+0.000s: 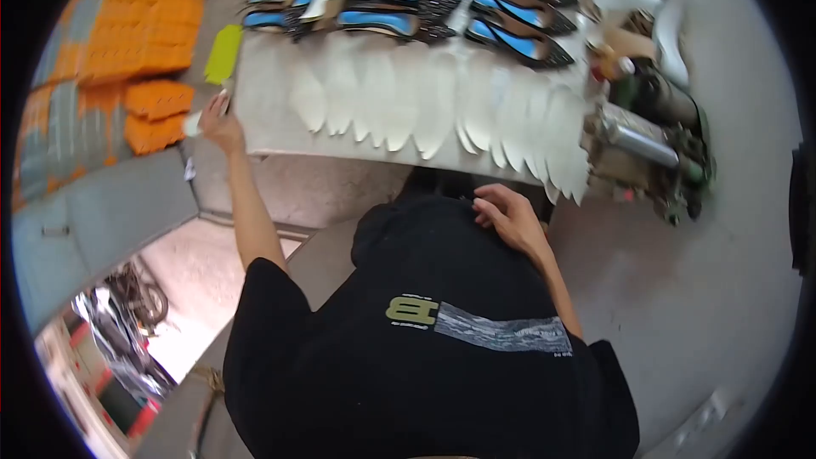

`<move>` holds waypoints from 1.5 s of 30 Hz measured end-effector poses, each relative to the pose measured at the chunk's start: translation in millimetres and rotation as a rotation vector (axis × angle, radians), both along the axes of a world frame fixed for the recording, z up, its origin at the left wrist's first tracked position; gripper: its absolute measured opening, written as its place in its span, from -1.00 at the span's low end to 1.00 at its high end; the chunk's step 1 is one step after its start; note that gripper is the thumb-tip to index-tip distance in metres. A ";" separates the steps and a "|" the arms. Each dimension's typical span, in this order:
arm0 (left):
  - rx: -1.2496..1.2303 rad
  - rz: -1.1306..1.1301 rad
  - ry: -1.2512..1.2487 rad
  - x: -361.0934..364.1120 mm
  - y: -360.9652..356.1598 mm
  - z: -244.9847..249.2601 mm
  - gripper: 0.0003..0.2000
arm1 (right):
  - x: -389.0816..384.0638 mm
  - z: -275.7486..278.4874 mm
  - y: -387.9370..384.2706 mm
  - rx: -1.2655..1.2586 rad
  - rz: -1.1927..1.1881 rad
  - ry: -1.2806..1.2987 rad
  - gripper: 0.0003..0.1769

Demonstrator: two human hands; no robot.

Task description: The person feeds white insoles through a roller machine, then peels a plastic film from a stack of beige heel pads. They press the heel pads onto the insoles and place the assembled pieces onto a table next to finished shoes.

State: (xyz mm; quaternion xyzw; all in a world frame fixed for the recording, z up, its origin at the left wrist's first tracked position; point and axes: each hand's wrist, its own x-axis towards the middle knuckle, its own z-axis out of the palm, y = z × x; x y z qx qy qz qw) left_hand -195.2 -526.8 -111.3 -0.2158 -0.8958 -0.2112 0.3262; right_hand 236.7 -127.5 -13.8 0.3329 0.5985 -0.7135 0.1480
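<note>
My left hand (pixel 223 125) reaches to the left end of the white-topped table (pixel 268 132), fingers drawn together around something small that I cannot make out. Right beside it is a small white object (pixel 194 125), and just beyond lies a yellow-green tag-shaped piece (pixel 223 54). Near my body, at the table's front edge, my right hand (pixel 510 219) hovers with loosely bent fingers and nothing in them. Between the hands, a row of overlapping cream insole-shaped pieces (pixel 395 102) covers the table, their pointed ends toward me.
Behind the insoles stand rows of dark pointed shoes (pixel 518 30) with blue inner soles. A green machine with a metal roller (pixel 642 140) sits at the table's right end. Stacked orange pieces (pixel 140 30) fill the left side. A motorbike (pixel 119 336) is visible lower left.
</note>
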 end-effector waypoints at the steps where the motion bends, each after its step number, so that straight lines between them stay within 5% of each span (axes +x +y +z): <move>1: -0.081 0.038 -0.052 -16.1 -22.8 -34.9 -0.76 | 4.1 -4.5 0.1 0.031 0.020 0.000 -0.76; 3: -0.154 0.035 -0.119 -13.1 -25.5 -77.2 -0.77 | 19.0 -11.1 4.4 0.074 0.004 -0.025 -0.76; 5: 0.185 0.209 -0.681 7.9 -17.2 -95.1 -0.78 | 35.6 -13.8 8.5 0.134 -0.089 -0.082 -0.76; 6: 0.181 0.181 -0.703 10.1 -12.8 -105.6 -0.78 | 42.9 -16.3 9.3 0.160 -0.130 -0.108 -0.75; 12: 0.358 0.036 -0.693 14.7 -44.6 -135.8 -0.74 | 114.9 -79.6 22.1 0.238 -0.447 -0.328 -0.73; 18: 0.104 0.258 -0.647 20.6 -29.7 -104.3 -0.77 | 143.9 -131.0 40.2 0.228 -0.638 -0.323 -0.65; 23: 0.072 0.434 -0.174 31.9 -10.8 -91.5 -0.80 | 153.7 -142.9 48.0 -0.033 -1.038 -0.194 -0.51; 24: 0.110 0.450 -0.335 46.9 11.3 -72.1 -0.78 | 150.8 -141.5 48.8 -0.082 -1.119 -0.130 -0.46; 26: 0.459 -0.083 -0.800 97.7 67.2 -66.3 -0.77 | 144.6 -150.4 56.5 -0.128 -1.250 -0.002 -0.46; 27: 0.452 -0.077 -0.801 132.0 122.6 -33.2 -0.77 | 142.3 -157.1 62.9 -0.172 -1.366 0.128 -0.47; 28: 0.615 -0.239 -1.583 185.0 184.4 4.5 -0.67 | 143.2 -169.5 70.2 -0.205 -1.380 0.172 -0.44; 29: 0.601 -0.340 -1.895 211.6 212.3 -3.5 -0.60 | 144.7 -186.1 77.7 -0.242 -1.394 0.220 -0.41; 31: 0.593 -0.138 -2.387 262.5 280.6 -5.5 -0.34 | 148.4 -216.8 92.1 -0.263 -1.417 0.179 -0.44; 34: 0.743 0.066 -2.589 293.3 337.4 -42.4 -0.16 | 143.9 -222.7 102.9 -0.305 -1.438 0.201 -0.51; 38: 0.829 0.263 -2.633 320.1 374.9 -49.7 -0.30 | 129.0 -203.8 105.1 -0.395 -1.432 0.354 -0.60; 45: 1.069 0.135 -2.324 361.0 384.2 -96.5 -0.55 | 100.9 -190.1 98.4 0.125 -1.339 0.132 -0.56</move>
